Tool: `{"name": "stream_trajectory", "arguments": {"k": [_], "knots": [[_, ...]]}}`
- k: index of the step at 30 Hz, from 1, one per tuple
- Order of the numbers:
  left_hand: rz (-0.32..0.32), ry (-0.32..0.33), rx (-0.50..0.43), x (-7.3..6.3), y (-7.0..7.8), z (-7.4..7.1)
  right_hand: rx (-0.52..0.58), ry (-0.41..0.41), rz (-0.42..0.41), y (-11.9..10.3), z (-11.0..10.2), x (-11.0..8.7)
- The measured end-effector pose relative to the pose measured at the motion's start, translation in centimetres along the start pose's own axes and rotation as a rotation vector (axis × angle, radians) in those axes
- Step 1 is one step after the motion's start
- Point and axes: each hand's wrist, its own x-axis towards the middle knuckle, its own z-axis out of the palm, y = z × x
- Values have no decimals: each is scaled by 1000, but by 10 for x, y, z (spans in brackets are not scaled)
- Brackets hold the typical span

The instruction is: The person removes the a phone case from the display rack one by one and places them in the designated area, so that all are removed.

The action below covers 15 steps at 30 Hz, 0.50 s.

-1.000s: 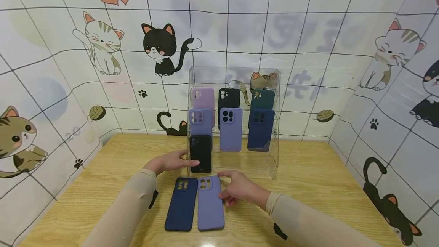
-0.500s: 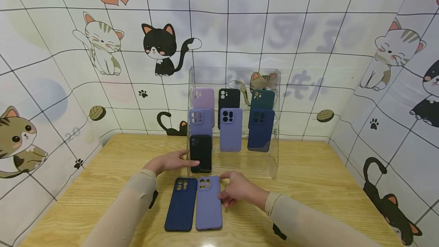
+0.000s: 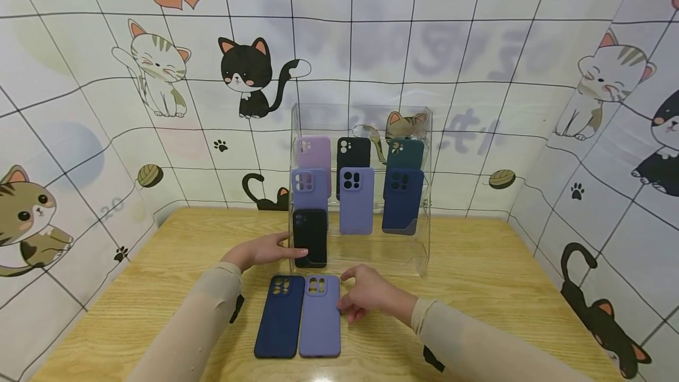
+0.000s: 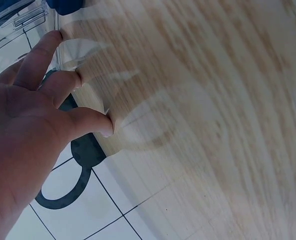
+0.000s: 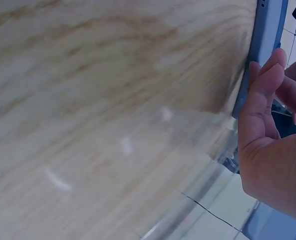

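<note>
At the left side of a clear acrylic display stand [image 3: 366, 252], my left hand [image 3: 265, 249] rests on its edge, thumb across the front of a black phone case [image 3: 310, 234]. In the left wrist view its fingers [image 4: 45, 52] reach out along that edge. My right hand [image 3: 368, 293] touches the right edge of a lavender phone case [image 3: 320, 326] lying flat on the table [image 3: 467, 287]; in the right wrist view the fingertips meet the case's side [image 5: 262, 45]. A navy phone case [image 3: 278, 323] lies just to its left, their top ends about level.
Upright on the stand's upper tiers are several more phone cases, among them a pink one [image 3: 314, 152], a lavender one [image 3: 356, 208], a dark green one [image 3: 407, 149] and a navy one [image 3: 402, 208]. A cat-patterned wall covering [image 3: 244, 134] surrounds the table.
The lavender case on the table has slid left, closer to the navy case, and a little toward me, with my right fingers at its edge. My left hand has stayed put.
</note>
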Motion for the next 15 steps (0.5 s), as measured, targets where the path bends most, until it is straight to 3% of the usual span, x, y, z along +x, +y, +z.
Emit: {"name": "stream_trajectory", "arguments": {"k": [9, 15], "knots": [[-9, 0, -13, 3, -1, 2, -13, 30, -45, -22, -20, 4], [0, 0, -8, 0, 0, 2, -56, 76, -143, -45, -36, 10]]}}
